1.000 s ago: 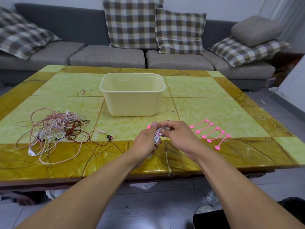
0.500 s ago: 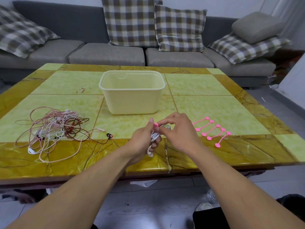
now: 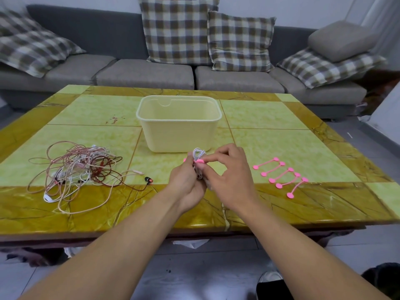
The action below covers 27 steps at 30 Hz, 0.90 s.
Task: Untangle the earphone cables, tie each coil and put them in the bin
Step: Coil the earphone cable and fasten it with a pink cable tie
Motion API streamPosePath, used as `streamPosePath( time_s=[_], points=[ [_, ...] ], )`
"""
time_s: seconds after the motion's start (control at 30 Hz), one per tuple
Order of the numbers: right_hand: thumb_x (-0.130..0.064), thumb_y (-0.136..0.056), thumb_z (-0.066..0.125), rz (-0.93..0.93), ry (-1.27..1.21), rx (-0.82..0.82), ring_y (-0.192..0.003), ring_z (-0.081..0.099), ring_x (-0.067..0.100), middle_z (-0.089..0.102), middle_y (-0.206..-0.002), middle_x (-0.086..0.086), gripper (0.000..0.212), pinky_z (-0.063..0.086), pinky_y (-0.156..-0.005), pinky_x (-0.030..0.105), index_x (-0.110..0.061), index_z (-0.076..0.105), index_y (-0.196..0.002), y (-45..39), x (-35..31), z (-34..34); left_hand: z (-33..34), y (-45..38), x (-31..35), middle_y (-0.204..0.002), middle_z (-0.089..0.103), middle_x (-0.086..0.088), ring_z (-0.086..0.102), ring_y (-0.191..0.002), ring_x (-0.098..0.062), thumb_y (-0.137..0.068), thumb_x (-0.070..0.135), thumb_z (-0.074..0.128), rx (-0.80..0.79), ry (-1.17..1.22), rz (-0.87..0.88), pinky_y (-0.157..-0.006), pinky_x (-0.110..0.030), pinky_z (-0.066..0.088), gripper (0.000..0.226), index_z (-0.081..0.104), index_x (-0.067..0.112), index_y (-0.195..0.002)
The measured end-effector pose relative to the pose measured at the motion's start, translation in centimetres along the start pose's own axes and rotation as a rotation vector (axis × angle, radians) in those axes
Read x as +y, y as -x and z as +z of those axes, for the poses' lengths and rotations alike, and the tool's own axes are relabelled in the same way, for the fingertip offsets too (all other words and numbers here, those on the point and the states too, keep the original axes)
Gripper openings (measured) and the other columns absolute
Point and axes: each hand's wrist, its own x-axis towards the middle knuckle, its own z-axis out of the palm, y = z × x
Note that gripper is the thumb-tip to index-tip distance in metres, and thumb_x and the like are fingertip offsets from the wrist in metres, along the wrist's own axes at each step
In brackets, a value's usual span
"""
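Our left hand [image 3: 187, 184] grips a white earphone coil [image 3: 198, 155] while our right hand [image 3: 229, 178] pinches a pink tie [image 3: 199, 161] onto it. At nine o'clock lies the tangled cable pile [image 3: 76, 169]; the bin [image 3: 178, 123] stands at twelve, spare ties [image 3: 280, 175] at three.

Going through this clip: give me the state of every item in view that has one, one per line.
White earphone coil: bundled, gripped by left hand.
Pink tie: around the coil, pinched by right hand.
Bin: upright, open; no coil visible inside.
Cable pile: tangled.
Spare pink ties: five, unused.
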Motion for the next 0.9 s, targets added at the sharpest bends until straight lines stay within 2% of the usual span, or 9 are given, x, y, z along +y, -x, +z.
streamPosePath(
  time_s=[0.1, 0.2, 0.27, 0.33, 0.43, 0.53, 0.67, 0.8, 0.9],
  points=[
    [-0.026, -0.089, 0.078, 0.511, -0.511, -0.07, -0.069, 0.064, -0.005, 0.075, -0.089, -0.003, 0.006, 0.043, -0.063, 0.007, -0.026, 0.081, -0.084, 0.3, -1.9, 0.4, 0.1, 0.0, 0.4, -0.07, 0.061, -0.009, 0.056, -0.053, -0.018, -0.108, 0.023, 0.046, -0.001, 0.02, 0.056, -0.061, -0.033, 0.041, 0.021, 0.06, 0.01, -0.099],
    [-0.022, -0.09, 0.076, 0.712, -0.727, -0.079, -0.079, 0.069, -0.003, 0.079, -0.093, -0.003, 0.008, 0.042, -0.053, 0.002, -0.016, 0.081, -0.09, 0.6, -2.3, 1.2, 0.1, 0.0, 0.4, -0.087, 0.071, -0.014, 0.067, -0.075, -0.021, -0.109, 0.02, 0.042, -0.033, 0.042, 0.053, -0.071, -0.036, 0.05, 0.036, 0.069, 0.008, -0.088],
    [-0.023, -0.091, 0.076, 0.708, -0.74, -0.04, -0.08, 0.068, -0.003, 0.079, -0.093, -0.006, 0.007, 0.043, -0.054, 0.002, -0.018, 0.081, -0.093, 0.5, -2.2, 1.4, -0.1, 0.0, 0.3, -0.102, 0.076, -0.014, 0.067, -0.089, -0.024, -0.109, 0.019, 0.039, -0.063, 0.005, 0.043, -0.08, -0.035, 0.044, 0.04, 0.077, 0.011, -0.099],
    [-0.021, -0.09, 0.077, 0.671, -0.742, 0.021, -0.076, 0.069, -0.002, 0.079, -0.088, -0.004, 0.007, 0.044, -0.056, 0.003, -0.016, 0.08, -0.093, 0.4, -2.1, 1.5, -0.4, -0.1, 0.3, -0.114, 0.073, -0.014, 0.061, -0.096, -0.025, -0.107, 0.017, 0.039, -0.086, -0.048, 0.044, -0.08, -0.033, 0.041, 0.035, 0.067, 0.002, -0.123],
    [-0.018, -0.088, 0.079, 0.573, -0.68, 0.07, -0.077, 0.071, -0.001, 0.079, -0.082, -0.005, 0.002, 0.048, -0.065, 0.006, -0.017, 0.079, -0.089, 0.4, -1.9, 1.3, -1.0, -0.2, 0.3, -0.125, 0.065, -0.021, 0.046, -0.106, -0.027, -0.097, 0.012, 0.05, -0.133, -0.089, 0.057, -0.097, -0.036, 0.043, 0.03, 0.066, -0.004, -0.116],
    [-0.022, -0.086, 0.081, 0.465, -0.563, 0.076, -0.084, 0.073, 0.004, 0.078, -0.084, -0.009, 0.003, 0.056, -0.076, 0.02, -0.023, 0.079, -0.088, 0.5, -1.6, 1.1, -1.2, -0.3, 0.3, -0.135, 0.061, -0.021, 0.053, -0.114, -0.028, -0.09, 0.008, 0.057, -0.198, -0.09, 0.081, -0.119, -0.043, 0.034, 0.022, 0.067, -0.002, -0.107],
    [-0.023, -0.087, 0.081, 0.32, -0.456, 0.068, -0.083, 0.072, 0.003, 0.077, -0.084, -0.012, 0.003, 0.057, -0.076, 0.021, -0.025, 0.078, -0.088, 0.6, -1.4, 0.9, -1.8, -0.6, 0.2, -0.128, 0.068, -0.008, 0.057, -0.129, -0.019, -0.102, 0.011, 0.045, -0.245, -0.199, 0.073, -0.122, -0.042, 0.027, 0.028, 0.067, 0.004, -0.119],
    [-0.018, -0.088, 0.079, 0.246, -0.414, 0.057, -0.083, 0.073, 0.002, 0.077, -0.083, -0.012, 0.007, 0.057, -0.074, 0.021, -0.022, 0.074, -0.087, 0.4, -1.3, 0.6, -2.4, -0.5, 0.2, -0.125, 0.063, -0.014, 0.055, -0.12, -0.024, -0.104, 0.022, 0.049, -0.258, -0.33, 0.05, -0.121, -0.052, 0.03, 0.032, 0.068, 0.002, -0.12],
    [-0.017, -0.089, 0.078, 0.2, -0.367, 0.034, -0.082, 0.072, 0.002, 0.076, -0.082, -0.014, 0.009, 0.055, -0.072, 0.018, -0.024, 0.073, -0.086, 0.4, -1.1, 0.1, -2.2, 0.2, 0.5, -0.135, 0.063, -0.014, 0.058, -0.113, -0.023, -0.105, 0.029, 0.05, -0.201, -0.467, 0.042, -0.098, -0.042, 0.046, 0.034, 0.07, 0.008, -0.124]
  ],
)
